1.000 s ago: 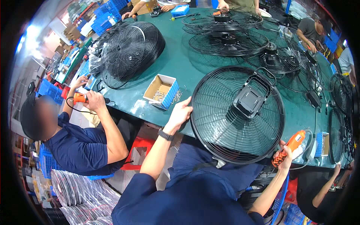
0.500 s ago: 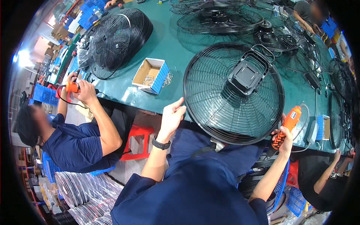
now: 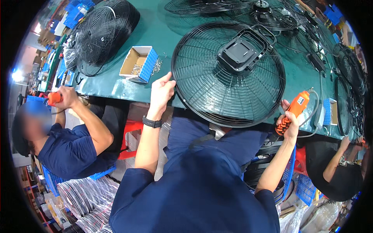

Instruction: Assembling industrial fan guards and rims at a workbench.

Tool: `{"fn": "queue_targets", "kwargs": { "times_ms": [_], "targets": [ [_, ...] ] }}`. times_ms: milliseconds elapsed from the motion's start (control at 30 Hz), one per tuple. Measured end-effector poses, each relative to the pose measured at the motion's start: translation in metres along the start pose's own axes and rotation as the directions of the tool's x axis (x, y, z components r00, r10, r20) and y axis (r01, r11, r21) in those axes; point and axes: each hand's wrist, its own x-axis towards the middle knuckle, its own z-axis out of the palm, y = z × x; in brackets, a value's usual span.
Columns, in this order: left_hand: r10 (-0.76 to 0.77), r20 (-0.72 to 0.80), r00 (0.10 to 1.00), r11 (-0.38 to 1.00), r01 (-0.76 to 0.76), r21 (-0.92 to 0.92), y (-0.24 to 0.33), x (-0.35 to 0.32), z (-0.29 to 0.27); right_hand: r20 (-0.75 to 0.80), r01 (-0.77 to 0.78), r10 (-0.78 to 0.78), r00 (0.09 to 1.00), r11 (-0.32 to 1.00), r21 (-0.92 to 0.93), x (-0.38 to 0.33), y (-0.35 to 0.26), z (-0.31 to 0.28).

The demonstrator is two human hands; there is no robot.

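Note:
A round black fan (image 3: 202, 91) lies on the green table with its wire grille up, a square black motor housing (image 3: 239, 53) and a tubular bracket on top. At its left rim is my left hand (image 3: 161, 95), fingers curled in and fingertips beside the wire edge; what they hold, if anything, is hidden. My right hand (image 3: 290, 123) is wrapped round an orange electric screwdriver (image 3: 300, 103), just right of the fan's rim. A cord runs from the tool's upper end, and its dark tip points down toward me.
A blue-and-white box (image 3: 147, 66) of screws stands left of the fan, with loose screws (image 3: 157, 66) beside it. Stacked black grilles (image 3: 105, 35) lie farther left. More fan parts (image 3: 268, 19) fill the far right. A co-worker (image 3: 77, 143) sits left, holding an orange tool.
The view has shifted, so the table and fan sit higher and more to the left. My left hand remains by the rim; my right hand keeps the screwdriver. The left co-worker's hands have shifted.

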Motion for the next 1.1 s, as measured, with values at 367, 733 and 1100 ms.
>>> {"fn": "queue_targets", "kwargs": {
  "times_ms": [367,733,1100],
  "targets": [
    [0.074,0.031,0.997,0.986,-0.078,0.150,-0.040,-0.018,0.017,-0.197,-0.012,0.016,0.980,1.000,0.023,-0.038,-0.013,0.027],
    [0.154,-0.071,0.986,0.931,-0.121,0.344,-0.037,-0.021,0.008,-0.320,-0.338,0.330,0.888,0.941,0.031,0.006,0.015,0.010],
    [0.141,0.012,0.990,0.957,-0.140,0.255,-0.026,0.014,0.005,-0.390,-0.339,0.301,0.870,0.940,-0.030,0.007,0.049,-0.019]
  ]
}}
